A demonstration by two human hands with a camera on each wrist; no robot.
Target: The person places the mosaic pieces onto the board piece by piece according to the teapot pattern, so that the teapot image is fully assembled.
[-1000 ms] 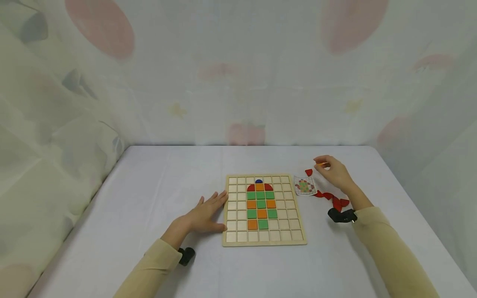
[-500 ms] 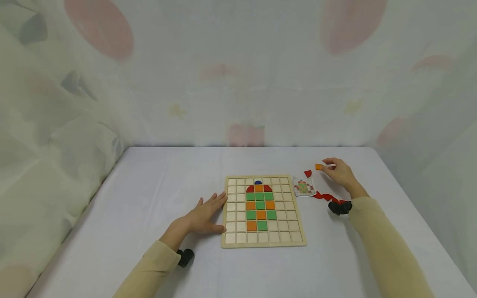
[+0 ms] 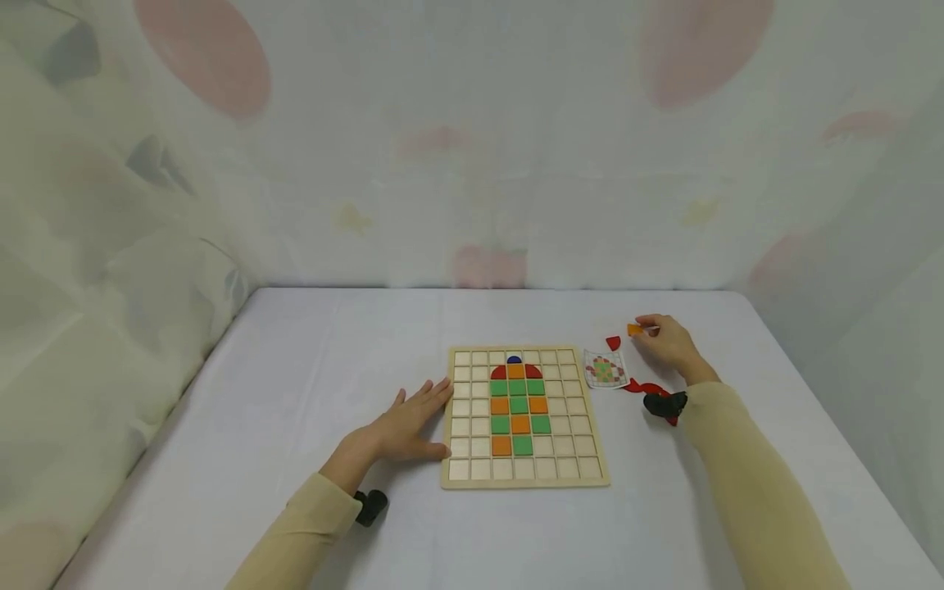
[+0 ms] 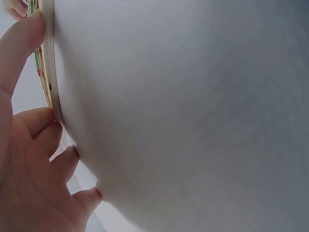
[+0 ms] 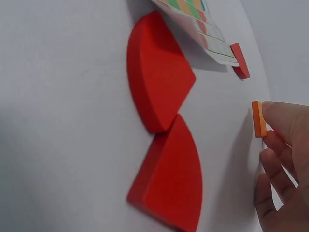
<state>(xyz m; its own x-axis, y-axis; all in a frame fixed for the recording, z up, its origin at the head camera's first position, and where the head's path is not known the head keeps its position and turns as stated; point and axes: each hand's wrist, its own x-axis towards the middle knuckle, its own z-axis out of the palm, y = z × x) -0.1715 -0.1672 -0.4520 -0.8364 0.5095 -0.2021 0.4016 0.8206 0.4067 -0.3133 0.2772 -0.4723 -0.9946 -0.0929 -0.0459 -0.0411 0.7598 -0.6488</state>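
Observation:
My left hand [image 3: 409,424] lies spread at the left side of a wooden grid board [image 3: 459,483], fingertips and thumb touching its edge. In the left wrist view the thumb and fingers meet the board's rim [image 4: 49,58]. Green, orange, red and blue tiles fill the board's middle columns, such as the green tile [image 3: 519,405]. Off to the right of the board, my right hand [image 3: 667,342] pinches an orange square tile [image 5: 259,119] between thumb and fingers, just over the table.
A small printed pattern card [image 3: 605,369] lies by the board's upper right. One red quarter-round tile [image 3: 614,342] sits behind it. More red tiles [image 5: 159,72] lie in front of the right hand, partly hidden by the black wrist camera [image 3: 665,405].
The right hand has shifted slightly right and lower with the orange tile, which shows more clearly now. The left hand and the board keep their places.

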